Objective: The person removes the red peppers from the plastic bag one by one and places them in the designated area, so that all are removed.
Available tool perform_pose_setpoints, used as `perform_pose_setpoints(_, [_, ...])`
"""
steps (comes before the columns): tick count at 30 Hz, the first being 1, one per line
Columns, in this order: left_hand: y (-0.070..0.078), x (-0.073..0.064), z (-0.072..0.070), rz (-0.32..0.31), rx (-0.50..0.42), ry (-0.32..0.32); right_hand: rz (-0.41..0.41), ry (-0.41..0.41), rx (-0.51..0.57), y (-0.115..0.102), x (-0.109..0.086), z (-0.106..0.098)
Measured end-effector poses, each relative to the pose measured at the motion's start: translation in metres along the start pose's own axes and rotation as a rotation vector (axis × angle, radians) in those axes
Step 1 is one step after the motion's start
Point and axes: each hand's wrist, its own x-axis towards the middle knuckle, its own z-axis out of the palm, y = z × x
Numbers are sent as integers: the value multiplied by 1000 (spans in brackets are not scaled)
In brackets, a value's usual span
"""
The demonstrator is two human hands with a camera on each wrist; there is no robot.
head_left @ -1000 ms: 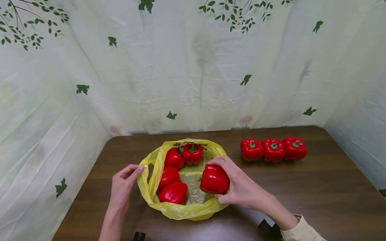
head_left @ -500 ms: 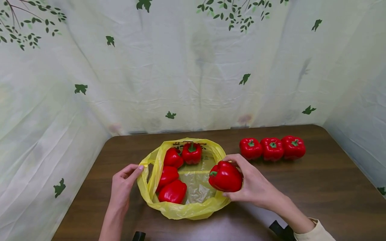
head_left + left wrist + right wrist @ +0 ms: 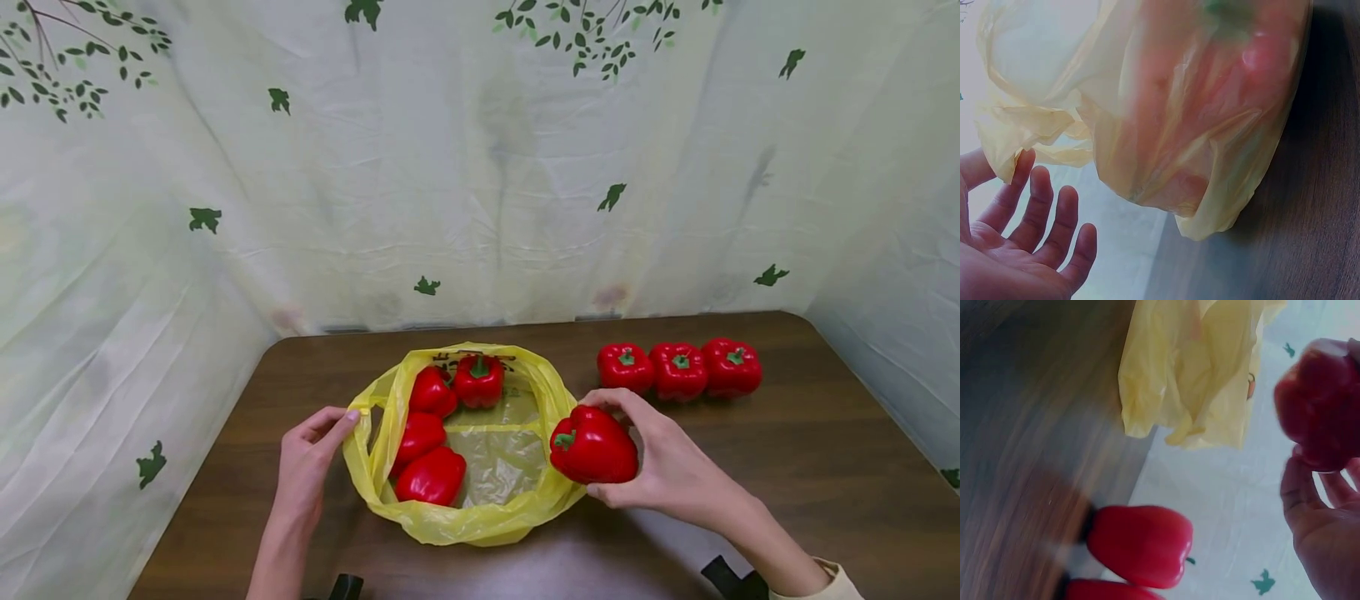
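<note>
A yellow plastic bag [image 3: 480, 527] stands on the table with its mouth spread wide. Inside its left and far side lie several red bell peppers [image 3: 431, 477]. My left hand [image 3: 306, 450] pinches the bag's left handle between thumb and index finger; the left wrist view shows the other fingers of that hand [image 3: 1035, 244] held apart from the bag. In my right hand [image 3: 660, 458] is another red bell pepper [image 3: 596, 446], gripped between thumb and fingers over the bag's right rim, its green stem facing left. The right wrist view shows this pepper [image 3: 1322, 403] raised off the table.
Three red bell peppers [image 3: 678, 372] stand in a row at the table's back right. The brown wooden table [image 3: 810, 467] ends at a pale leaf-printed curtain [image 3: 480, 167], which hangs behind it and along both sides.
My right hand has moved to the right with its pepper, from over the bag's inside to its right rim. The left hand keeps its place on the handle.
</note>
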Motion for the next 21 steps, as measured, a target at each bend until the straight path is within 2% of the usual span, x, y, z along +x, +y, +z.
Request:
perform_pose_setpoints(9, [0, 0, 0, 3, -5, -4, 3, 28, -54, 5, -12, -14])
perform_pose_setpoints(17, [0, 0, 0, 2, -3, -2, 17, 61, -38, 9, -21, -26])
perform_pose_setpoints(21, [1, 0, 0, -6, -4, -2, 8, 78, -77, 11, -25, -34])
